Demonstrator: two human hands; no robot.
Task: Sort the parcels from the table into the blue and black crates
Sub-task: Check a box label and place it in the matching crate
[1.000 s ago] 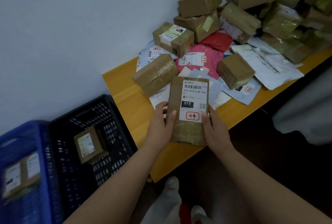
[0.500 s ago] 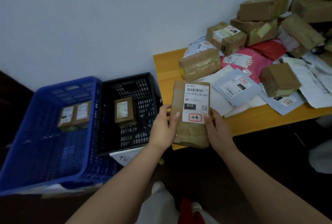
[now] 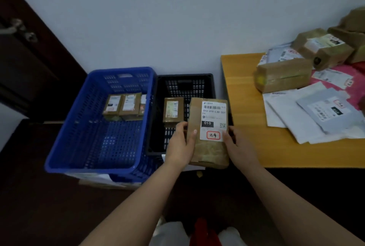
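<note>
head view: both hands, left (image 3: 180, 145) and right (image 3: 238, 146), grip the parcel (image 3: 208, 133) over the black crate (image 3: 177, 80); best lower it flat beside the box (image 3: 172, 110).

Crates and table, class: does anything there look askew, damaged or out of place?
Little stands out. The blue crate sits on loose white paper poking out beneath its front, and the table's parcels lie in an untidy heap. Nothing looks torn or spilled.
</note>
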